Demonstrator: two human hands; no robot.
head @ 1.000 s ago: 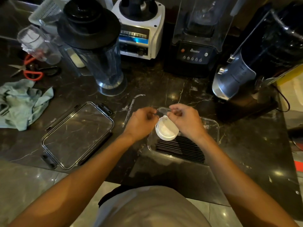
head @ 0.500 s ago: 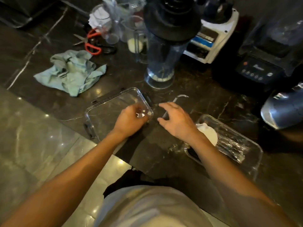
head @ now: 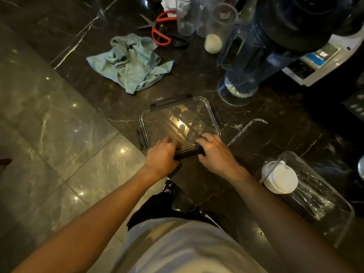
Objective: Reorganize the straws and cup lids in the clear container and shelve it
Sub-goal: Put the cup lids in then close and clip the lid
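Left hand and right hand both grip the near edge of the lid at the desk's front edge. Lift it level, both ends together, then seat it squarely. Lid: clear hard plastic, rounded rectangle, black latches. Container, right, holds white round cup lids and wrapped straws.

white blender base at top right carries a blue label panel with pale lettering too blurred to read, no other writing, brand, number or sign legible anywhere on the counter
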